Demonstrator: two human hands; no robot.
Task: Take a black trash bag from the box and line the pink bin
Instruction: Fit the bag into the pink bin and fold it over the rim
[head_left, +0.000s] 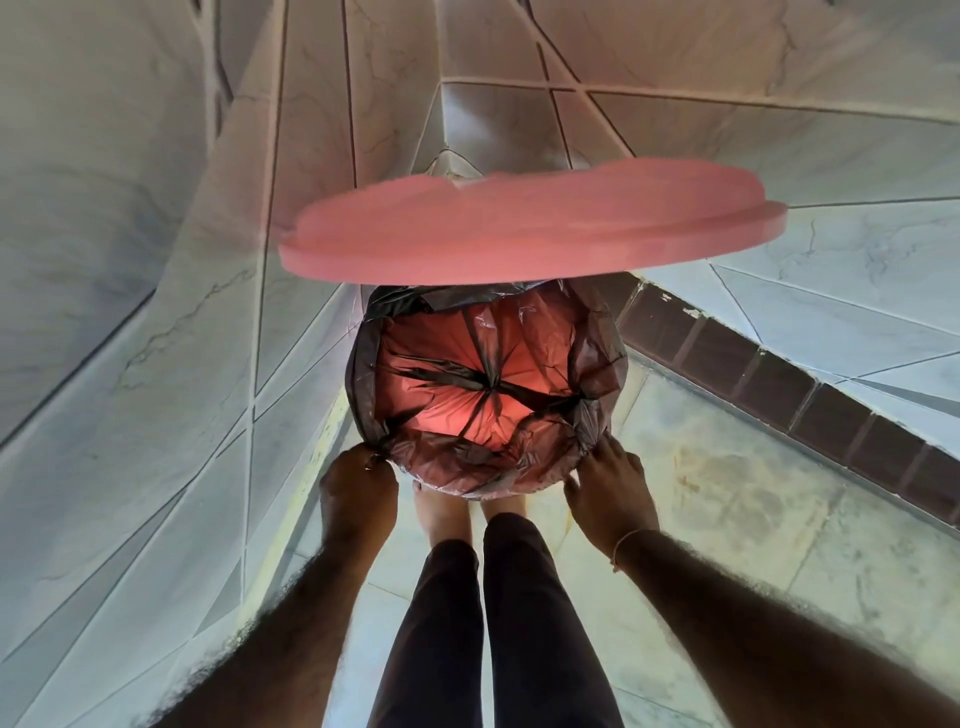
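The pink bin stands on the floor in a tiled corner, its pink lid hinged up and hanging over the far rim. A thin black trash bag lies spread inside the bin, the pink showing through it, and its edge is folded over the rim all round. My left hand grips the bag's edge at the near left of the rim. At the near right of the rim my right hand presses on the folded bag edge. The box is out of view.
Marble-patterned tiled walls close in on the left and behind the bin. A dark brown tile band runs along the right wall's base. My legs and bare feet stand just in front of the bin on the floor tiles.
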